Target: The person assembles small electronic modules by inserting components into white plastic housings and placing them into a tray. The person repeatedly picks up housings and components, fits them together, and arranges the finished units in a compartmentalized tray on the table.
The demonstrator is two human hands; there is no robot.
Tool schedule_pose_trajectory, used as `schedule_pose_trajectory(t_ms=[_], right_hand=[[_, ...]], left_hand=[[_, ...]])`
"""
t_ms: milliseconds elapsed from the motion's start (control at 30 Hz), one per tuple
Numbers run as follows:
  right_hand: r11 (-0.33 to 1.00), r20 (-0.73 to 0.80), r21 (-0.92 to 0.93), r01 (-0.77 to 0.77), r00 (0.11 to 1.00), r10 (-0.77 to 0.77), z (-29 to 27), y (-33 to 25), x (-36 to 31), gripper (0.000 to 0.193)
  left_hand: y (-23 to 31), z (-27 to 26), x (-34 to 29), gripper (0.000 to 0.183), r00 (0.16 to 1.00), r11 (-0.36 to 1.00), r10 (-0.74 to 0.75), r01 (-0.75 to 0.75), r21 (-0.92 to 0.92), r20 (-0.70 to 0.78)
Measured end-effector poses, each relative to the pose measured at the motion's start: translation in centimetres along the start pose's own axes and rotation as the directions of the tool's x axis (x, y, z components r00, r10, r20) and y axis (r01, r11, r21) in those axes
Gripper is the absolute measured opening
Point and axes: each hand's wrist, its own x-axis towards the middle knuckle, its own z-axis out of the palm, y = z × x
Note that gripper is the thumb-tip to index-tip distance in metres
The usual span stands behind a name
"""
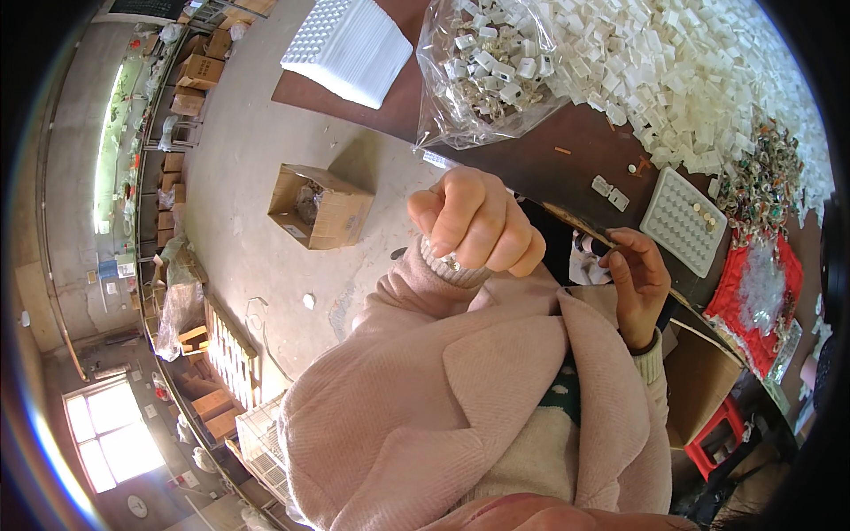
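My left hand is raised in front of my chest, its fingers curled in. A tiny shiny metal-looking piece shows below the fingers; its kind is too small to make out. Close to the table's edge is my right hand, thumb and forefinger brought close around a small dark bit that I cannot identify. Beyond it lies a white dimpled tray with several small gold-coloured round pieces. Two small pale plastic pieces rest to the tray's left.
Clear plastic pieces are heaped on the brown table, beside a filled clear bag and stacked white trays. Small trinkets lie near red cloth. An open cardboard box sits on the floor; a red stool stands right.
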Motion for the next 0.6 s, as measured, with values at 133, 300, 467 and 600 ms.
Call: schedule_pose_trajectory(t_ms=[133,300,467,600], right_hand=[[1.0,-0.032,-0.028,0.006,0.999,-0.007,0.3,-0.1,0.1,0.023],[0.902,-0.025,-0.395,0.176,0.979,-0.202,0.4,-0.6,0.7,0.02],[0.39,0.148,-0.842,0.372,0.855,-0.496,-0.1,-1.0,2.8,0.026],[0.175,0.174,-0.944,0.281,0.871,-0.459,0.5,0.1,4.6,0.033]], left_hand=[[0.0,0.1,0.0,0.014,1.0,1.0,0.01,-0.01,0.006,-0.01],[-1.3,0.3,-0.9,0.018,0.834,0.988,0.072,0.014,0.153,-0.546],[-4.3,0.2,-2.2,0.023,0.323,0.977,-0.052,0.214,0.019,-0.945],[-4.6,-0.8,-3.4,0.014,0.24,0.865,-0.034,0.493,0.091,-0.97]])
